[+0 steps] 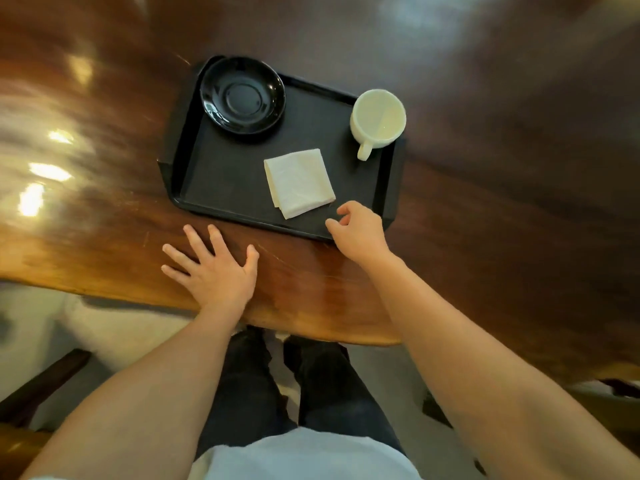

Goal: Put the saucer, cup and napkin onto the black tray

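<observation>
Napkin [299, 183] lies on black tray [225, 174], just beyond right hand's [360, 233] loosely curled, empty fingers [344, 211].

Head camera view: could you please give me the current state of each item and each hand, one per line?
Black plastic tray: flat on the wooden table.
Glossy black saucer: upright, empty, in the tray's far left corner.
Cream ceramic cup: upright, looks empty, far right on the tray, handle towards the person.
White folded napkin: flat on the tray.
Left hand: open, flat on the table.
Right hand: loosely curled, empty, over the tray's near edge.
</observation>
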